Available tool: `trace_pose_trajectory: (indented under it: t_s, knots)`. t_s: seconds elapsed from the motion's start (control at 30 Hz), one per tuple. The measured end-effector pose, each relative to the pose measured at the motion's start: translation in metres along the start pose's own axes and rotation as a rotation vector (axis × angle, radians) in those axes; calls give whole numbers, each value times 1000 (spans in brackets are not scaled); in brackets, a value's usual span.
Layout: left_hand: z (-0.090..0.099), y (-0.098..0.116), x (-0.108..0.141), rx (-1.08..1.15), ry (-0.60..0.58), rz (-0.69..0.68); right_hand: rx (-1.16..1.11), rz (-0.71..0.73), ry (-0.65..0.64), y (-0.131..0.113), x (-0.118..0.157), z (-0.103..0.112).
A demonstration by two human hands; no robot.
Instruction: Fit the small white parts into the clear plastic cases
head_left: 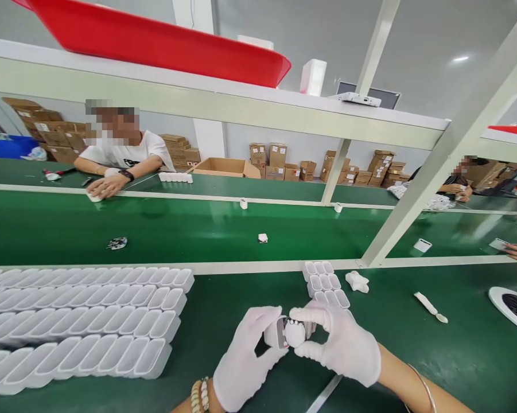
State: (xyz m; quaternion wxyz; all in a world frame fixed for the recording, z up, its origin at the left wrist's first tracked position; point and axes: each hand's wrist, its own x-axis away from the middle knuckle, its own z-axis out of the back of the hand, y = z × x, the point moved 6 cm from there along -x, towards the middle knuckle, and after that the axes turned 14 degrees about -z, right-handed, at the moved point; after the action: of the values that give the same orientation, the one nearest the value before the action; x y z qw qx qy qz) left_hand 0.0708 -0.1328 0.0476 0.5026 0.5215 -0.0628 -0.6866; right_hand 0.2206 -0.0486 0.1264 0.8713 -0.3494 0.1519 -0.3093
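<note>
The knit-gloved left grip pinches a smooth white shell, the right grip a rounded piece.

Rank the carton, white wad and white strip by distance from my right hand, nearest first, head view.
From your right hand:
1. White wad, just beyond, slightly right.
2. White strip, farther right.
3. Carton, far across, left.

Site logged as factory assy. area: green belt flanked by workbenches, white casings set out in rows, cardboard boxes stacked by back wall, co-worker stationed opp.
</note>
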Motion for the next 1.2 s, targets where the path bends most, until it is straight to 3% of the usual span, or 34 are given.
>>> trace_pose_trajectory:
  t_s: [0.2,0.43,0.63,0.87,1.2]
  knots:
    - [2,9,-4,-60,26,-95,56,-18,-32,-8,3,0]
    - [1,9,-5,-65,16,-79,208,34,43,-6,6,-3]
    - [1,11,-5,-51,-6,-92,210,-85,-85,-13,4,-4]
    - [0,9,-5,-44,-15,-54,279,-137,-95,-9,1,-7]
    - [1,0,-3,-83,10,21,104,-122,43,0,-2,-9]
